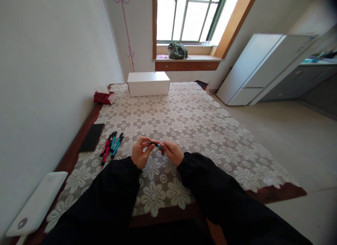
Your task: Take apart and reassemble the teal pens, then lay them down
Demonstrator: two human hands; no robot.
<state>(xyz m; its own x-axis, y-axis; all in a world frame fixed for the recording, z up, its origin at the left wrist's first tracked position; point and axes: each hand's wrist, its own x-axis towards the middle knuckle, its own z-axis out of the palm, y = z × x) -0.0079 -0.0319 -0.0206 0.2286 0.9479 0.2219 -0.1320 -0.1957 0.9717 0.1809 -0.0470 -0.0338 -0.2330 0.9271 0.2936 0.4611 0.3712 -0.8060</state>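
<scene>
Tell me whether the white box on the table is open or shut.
Shut: the white box shows an unbroken flat top, no flap raised.

White walls (52, 62), bright barred window (189, 17), wooden sill (195, 58), pale tiled floor (302, 139), white cabinet (252, 69)

One slim black-and-teal plastic pen (156, 144) sits pinched between the fingers. Left of them lie about six red and teal pens (111, 146). One white cardboard box (148, 83) stands beyond.

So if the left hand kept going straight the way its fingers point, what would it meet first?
The left hand points right along the pen it pinches, so it would likely meet the right hand holding the pen's other end first; depth between them is unclear.
</scene>
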